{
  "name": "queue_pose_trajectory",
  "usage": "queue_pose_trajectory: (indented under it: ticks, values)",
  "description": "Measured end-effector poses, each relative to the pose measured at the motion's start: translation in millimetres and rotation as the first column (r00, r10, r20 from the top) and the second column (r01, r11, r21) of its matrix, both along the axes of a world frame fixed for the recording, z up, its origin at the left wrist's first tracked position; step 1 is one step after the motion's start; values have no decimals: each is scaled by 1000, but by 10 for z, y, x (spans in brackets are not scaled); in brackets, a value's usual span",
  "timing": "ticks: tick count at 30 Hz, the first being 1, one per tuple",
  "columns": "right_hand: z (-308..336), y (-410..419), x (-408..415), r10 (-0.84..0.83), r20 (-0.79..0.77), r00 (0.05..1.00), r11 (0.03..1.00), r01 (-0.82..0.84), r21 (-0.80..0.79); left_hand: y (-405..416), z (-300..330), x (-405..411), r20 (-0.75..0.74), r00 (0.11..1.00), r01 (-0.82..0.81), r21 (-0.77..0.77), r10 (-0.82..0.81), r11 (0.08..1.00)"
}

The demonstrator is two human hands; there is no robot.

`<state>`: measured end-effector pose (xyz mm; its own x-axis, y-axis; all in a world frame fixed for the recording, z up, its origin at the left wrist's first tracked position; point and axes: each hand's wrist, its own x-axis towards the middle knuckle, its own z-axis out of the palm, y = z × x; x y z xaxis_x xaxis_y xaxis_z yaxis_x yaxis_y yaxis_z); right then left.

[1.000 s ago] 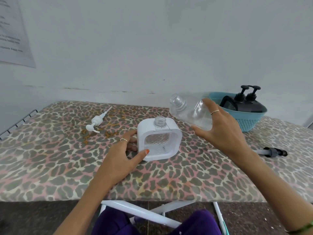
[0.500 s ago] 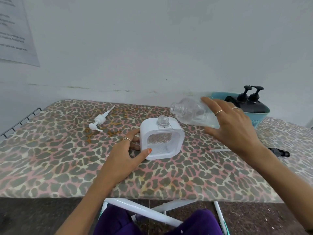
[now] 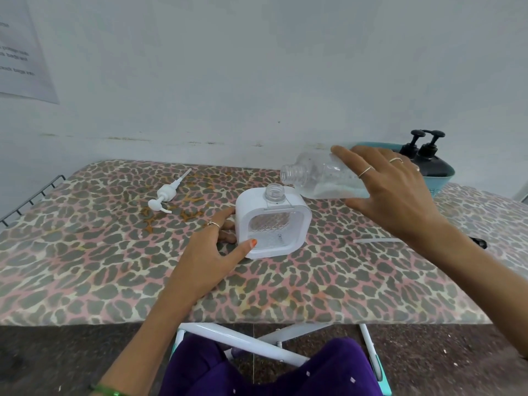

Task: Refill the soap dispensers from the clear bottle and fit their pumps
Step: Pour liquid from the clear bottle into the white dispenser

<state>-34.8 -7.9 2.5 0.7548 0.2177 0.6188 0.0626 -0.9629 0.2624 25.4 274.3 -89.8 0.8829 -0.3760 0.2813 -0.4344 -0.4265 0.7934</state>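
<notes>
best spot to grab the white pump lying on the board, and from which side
Pinch the white pump at its thick collar, coming straight down from above. It lies flat on the leopard-print board, spout toward the person and thin dip tube pointing away toward the wall, so the collar is probably the sturdiest part, with clear space on both sides.

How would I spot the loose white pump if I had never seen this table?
Start at the leopard-print board and look to its far left part, left of the white square dispenser that the left hand steadies. The white pump lies there on its side, alone. It is white with a long thin tube, unlike the black pumps in the teal basket.
</notes>
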Motion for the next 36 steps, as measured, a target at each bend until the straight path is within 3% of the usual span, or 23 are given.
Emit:
queue_pose_trajectory:
  ticks: [36]
  values:
    - [136, 2, -4, 62, 62, 996, 987, -52, -155, 5, -21, 27, 12, 1000, 7, -13, -6, 1000]
